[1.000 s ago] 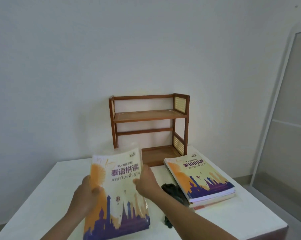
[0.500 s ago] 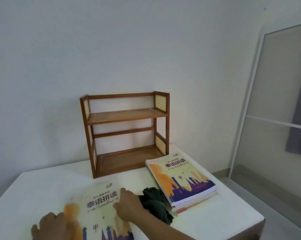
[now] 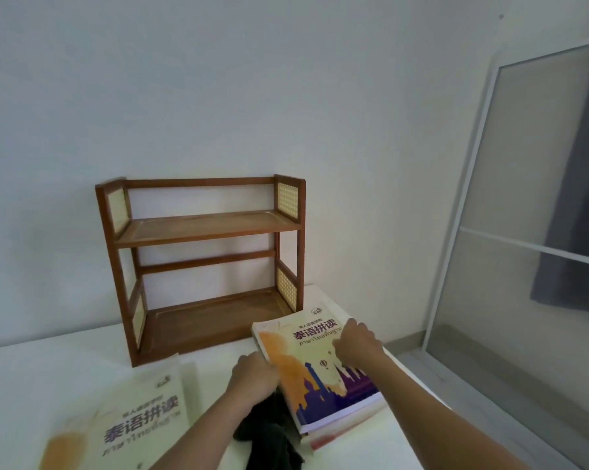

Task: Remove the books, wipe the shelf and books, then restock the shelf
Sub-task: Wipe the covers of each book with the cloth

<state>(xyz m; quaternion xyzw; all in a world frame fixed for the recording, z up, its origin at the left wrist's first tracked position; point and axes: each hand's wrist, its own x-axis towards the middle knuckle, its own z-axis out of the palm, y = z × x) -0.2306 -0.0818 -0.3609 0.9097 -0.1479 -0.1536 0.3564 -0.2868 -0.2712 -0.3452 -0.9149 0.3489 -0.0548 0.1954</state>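
Hands are shifting from the set-down book [image 3: 140,412] to the stack [image 3: 323,371] right of the shelf [image 3: 201,228]: left grip [image 3: 254,374] touching its edge, right grip [image 3: 357,344] curling over its cover, apparently fetching the next book to wipe.

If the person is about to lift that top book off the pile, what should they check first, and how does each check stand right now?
1. Both hands on the top book: ok; left hand is at its left edge, right hand on its cover.
2. Firm grip: cannot tell; the fingers are partly hidden.
3. Books beneath stay put: cannot tell; the stack pokes out below.
4. Dark cloth out of the way: not ok; it lies against the stack.
5. Shelf free for restocking: ok; both boards are bare.
6. Other book safe: ok; it lies flat on the table.
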